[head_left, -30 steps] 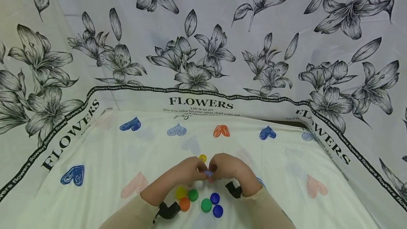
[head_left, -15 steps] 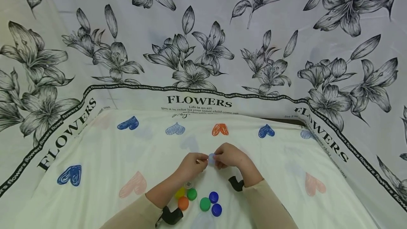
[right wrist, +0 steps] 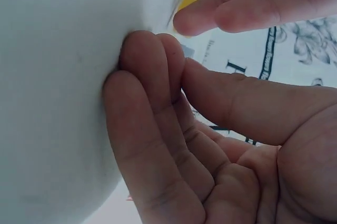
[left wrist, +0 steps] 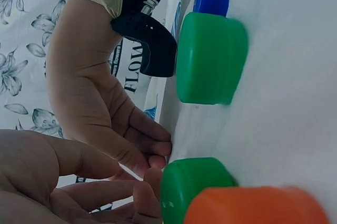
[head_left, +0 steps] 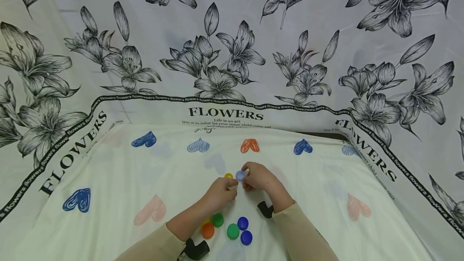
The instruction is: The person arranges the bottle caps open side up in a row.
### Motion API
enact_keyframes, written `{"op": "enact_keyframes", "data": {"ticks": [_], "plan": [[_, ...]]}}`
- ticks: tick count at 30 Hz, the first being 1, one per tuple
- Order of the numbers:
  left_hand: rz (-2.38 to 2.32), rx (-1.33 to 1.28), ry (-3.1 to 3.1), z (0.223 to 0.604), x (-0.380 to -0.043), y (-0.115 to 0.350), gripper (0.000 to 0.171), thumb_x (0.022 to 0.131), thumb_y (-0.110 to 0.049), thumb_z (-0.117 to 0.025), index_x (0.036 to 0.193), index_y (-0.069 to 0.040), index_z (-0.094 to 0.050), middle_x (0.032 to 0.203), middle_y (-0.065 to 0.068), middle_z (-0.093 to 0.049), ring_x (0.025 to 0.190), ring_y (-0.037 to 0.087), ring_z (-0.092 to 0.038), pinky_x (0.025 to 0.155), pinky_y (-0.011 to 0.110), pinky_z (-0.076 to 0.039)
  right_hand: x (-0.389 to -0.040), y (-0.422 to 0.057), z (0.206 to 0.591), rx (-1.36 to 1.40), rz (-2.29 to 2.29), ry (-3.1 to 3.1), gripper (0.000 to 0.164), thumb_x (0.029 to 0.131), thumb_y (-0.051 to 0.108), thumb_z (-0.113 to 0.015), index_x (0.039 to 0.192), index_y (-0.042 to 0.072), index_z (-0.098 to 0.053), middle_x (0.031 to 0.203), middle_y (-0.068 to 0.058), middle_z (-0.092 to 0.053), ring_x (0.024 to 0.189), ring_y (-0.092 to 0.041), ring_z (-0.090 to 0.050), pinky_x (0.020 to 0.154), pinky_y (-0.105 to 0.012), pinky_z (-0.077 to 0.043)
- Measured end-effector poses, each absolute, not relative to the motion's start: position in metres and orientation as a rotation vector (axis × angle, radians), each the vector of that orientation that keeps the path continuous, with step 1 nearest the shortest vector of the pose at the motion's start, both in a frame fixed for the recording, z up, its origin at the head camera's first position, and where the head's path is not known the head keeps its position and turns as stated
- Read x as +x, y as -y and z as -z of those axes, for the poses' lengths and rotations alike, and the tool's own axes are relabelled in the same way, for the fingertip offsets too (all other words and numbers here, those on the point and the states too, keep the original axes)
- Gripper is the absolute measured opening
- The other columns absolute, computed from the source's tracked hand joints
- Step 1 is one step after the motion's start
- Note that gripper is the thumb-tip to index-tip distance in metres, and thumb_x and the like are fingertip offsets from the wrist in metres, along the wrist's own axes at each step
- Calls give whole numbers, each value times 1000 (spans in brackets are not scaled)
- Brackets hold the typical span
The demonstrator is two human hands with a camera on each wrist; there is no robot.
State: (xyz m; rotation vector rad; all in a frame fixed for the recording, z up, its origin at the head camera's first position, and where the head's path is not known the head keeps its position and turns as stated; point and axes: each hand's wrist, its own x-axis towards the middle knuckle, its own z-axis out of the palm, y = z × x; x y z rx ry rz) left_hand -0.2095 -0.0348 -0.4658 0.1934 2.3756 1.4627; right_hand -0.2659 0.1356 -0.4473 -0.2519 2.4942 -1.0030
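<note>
My right hand (head_left: 258, 177) pinches a small light blue disc (head_left: 240, 176), thumb against fingertips, low over the cloth. In the right wrist view the fingers hide nearly all of the disc. My left hand (head_left: 219, 193) is just to the left, its fingertips close to the disc. The right wrist view shows left fingers (right wrist: 247, 10) extended with nothing between them. Beyond the left hand lies a yellow cap (head_left: 228, 175), partly covered by it.
Nearer me lie an orange cap (head_left: 208, 230), a green cap (head_left: 217, 220), another green cap (head_left: 233, 231) and two blue caps (head_left: 243, 223) (head_left: 246, 237). The left forearm partly hides a yellow cap (head_left: 205, 221). A flower-printed curtain (head_left: 224, 51) stands behind the heart-patterned cloth (head_left: 308, 228).
Both hands moved away from me with the light blue disc, then drew slightly apart. The left fingertips came off the disc, which stays in the right hand. The far yellow cap shows again.
</note>
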Motion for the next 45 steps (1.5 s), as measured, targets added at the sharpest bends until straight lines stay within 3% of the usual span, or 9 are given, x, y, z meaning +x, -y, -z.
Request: {"op": "enact_keyframes", "data": {"ticks": [7, 13, 16, 20, 22, 30, 35, 40, 45], "plan": [[-1382, 236, -2392, 463, -207, 35, 37, 97, -6, -62, 131, 8, -64, 126, 19, -67, 68, 20, -52, 57, 26, -41, -261, -134, 445, -230, 982, -2496, 22, 97, 1, -65, 118, -2, -63, 79, -9, -68, 68, -19, -66, 67, -33, -57], [-1265, 279, -2484, 460, -205, 35, 35, 96, -6, -64, 128, 9, -66, 128, 20, -67, 83, 23, -57, 60, 28, -43, -260, -138, 442, -303, 930, -2520, 36, 96, 3, -68, 131, -2, -60, 81, -7, -67, 70, -19, -64, 68, -32, -54], [-1185, 307, -2537, 455, -203, 36, 31, 94, -8, -67, 122, 5, -71, 117, 14, -70, 87, 24, -58, 65, 30, -48, -254, -141, 433, -331, 832, -2577, 33, 95, 6, -71, 126, 1, -63, 83, -4, -66, 73, -19, -62, 69, -34, -52], [-1024, 409, -2551, 447, -197, 37, 24, 90, -13, -76, 112, -3, -75, 90, 1, -66, 80, 20, -56, 71, 32, -50, -234, -147, 423, -405, 616, -2581, 12, 89, 10, -78, 99, 9, -71, 84, -1, -64, 74, -19, -58, 70, -35, -51], [-922, 468, -2548, 446, -193, 36, 24, 87, -17, -80, 107, -6, -74, 82, -3, -61, 74, 18, -54, 69, 32, -49, -222, -147, 421, -463, 488, -2550, 10, 86, 13, -82, 88, 14, -72, 83, 2, -64, 74, -17, -57, 70, -34, -51], [-642, 660, -2606, 454, -177, 24, 14, 79, -22, -83, 81, -17, -70, 67, -10, -58, 64, 10, -50, 72, 37, -40, -194, -132, 428, -567, 245, -2496, 14, 79, 13, -84, 82, 12, -70, 70, 5, -58, 64, -14, -51, 65, -28, -46], [-614, 666, -2675, 458, -169, 18, 24, 78, -22, -83, 69, -19, -61, 60, -9, -53, 58, 11, -44, 66, 32, -35, -187, -126, 432, -553, 244, -2509, 21, 72, 9, -86, 78, 12, -66, 67, 4, -55, 61, -14, -47, 62, -28, -43], [-669, 660, -2672, 458, -167, 17, 22, 78, -21, -84, 73, -18, -63, 62, -10, -54, 57, 10, -47, 64, 29, -37, -187, -132, 433, -573, 355, -2523, 26, 68, 9, -91, 79, 12, -68, 69, 5, -59, 62, -13, -50, 62, -27, -47], [-879, 587, -2676, 451, -175, 17, 16, 81, -11, -82, 92, -10, -70, 72, -9, -58, 64, 10, -52, 62, 27, -44, -201, -151, 426, -632, 564, -2497, 18, 76, 11, -88, 84, 11, -73, 72, 6, -62, 64, -12, -55, 62, -27, -49]]}}
